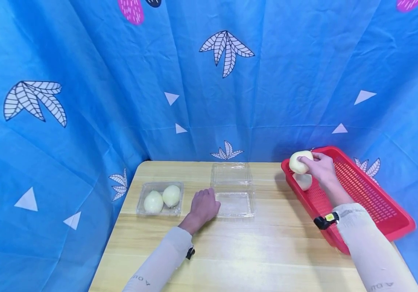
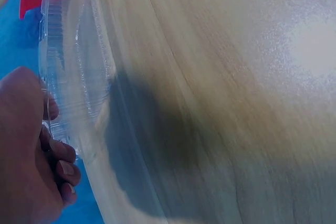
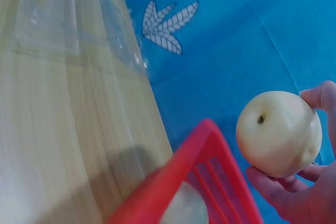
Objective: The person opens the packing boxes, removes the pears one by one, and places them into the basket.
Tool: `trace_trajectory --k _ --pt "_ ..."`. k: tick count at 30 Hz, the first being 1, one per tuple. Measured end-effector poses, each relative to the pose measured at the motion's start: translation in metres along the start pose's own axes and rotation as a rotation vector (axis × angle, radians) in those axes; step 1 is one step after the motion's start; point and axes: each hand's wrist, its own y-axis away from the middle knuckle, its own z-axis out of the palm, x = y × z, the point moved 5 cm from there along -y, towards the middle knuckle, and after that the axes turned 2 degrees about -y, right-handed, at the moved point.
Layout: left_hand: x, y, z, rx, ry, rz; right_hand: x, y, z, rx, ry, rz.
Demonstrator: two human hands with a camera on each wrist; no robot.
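My right hand (image 1: 321, 167) holds a pale yellow, round pear (image 1: 298, 162) between thumb and fingers, above the far left corner of the red plastic basket (image 1: 395, 217). Its dimpled end with a small dark spot shows in the right wrist view. Another pear (image 1: 304, 182) lies in the basket just below. With curled fingers, my left hand (image 1: 204, 206) pinches the left edge of a clear plastic clamshell box (image 1: 235, 205), whose lid (image 1: 231, 173) is folded back away from me. No fruit lies in this box.
Left of my left hand, another clear plastic box (image 1: 141, 205) holds two pale pears (image 1: 162, 198). The wooden table (image 1: 260, 255) carries everything, with the basket along its right edge. A blue patterned curtain (image 1: 209, 105) hangs behind and at both sides.
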Motion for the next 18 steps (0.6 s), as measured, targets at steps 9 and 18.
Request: trace_trajectory --k 9,18 --pt "0.0 -0.002 0.001 0.015 0.028 0.016 0.023 -0.011 -0.027 0.055 -0.016 0.037" --pt "0.002 -0.002 0.002 0.012 0.01 0.02 0.05 -0.021 -0.051 0.124 0.12 0.08"
